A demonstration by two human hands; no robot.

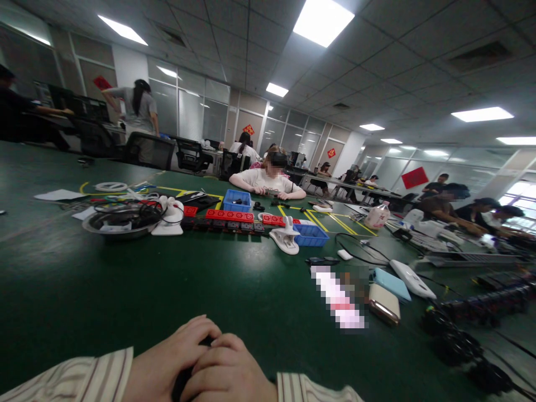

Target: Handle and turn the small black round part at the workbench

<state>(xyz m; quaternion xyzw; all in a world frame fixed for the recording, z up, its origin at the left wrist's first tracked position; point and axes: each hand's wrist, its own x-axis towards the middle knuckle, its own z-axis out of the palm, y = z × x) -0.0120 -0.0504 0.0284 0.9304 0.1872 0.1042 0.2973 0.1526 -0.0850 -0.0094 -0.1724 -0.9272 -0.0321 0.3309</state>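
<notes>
At the near edge of the green table (pixel 234 279), my left hand (pixel 167 357) and my right hand (pixel 232 371) meet, fingers curled and touching. Between them shows part of a dark object (pixel 182 382); most of it is covered by the fingers, so its kind cannot be made out. Both hands are closed around it. Striped sleeves reach in from either side. Beyond the hands stand a white clip-like stand (pixel 286 240) and a row of red sockets (pixel 229 216).
A metal bowl (pixel 94 226) of cables stands left. Blue bins (pixel 312 237) (pixel 237 201) are mid-table. Rightward lie a light blue box (pixel 391 283), a beige power bank (pixel 384 304), a white device (pixel 412 279) and black cables (pixel 456 343). Across the table sits a person (pixel 268 177).
</notes>
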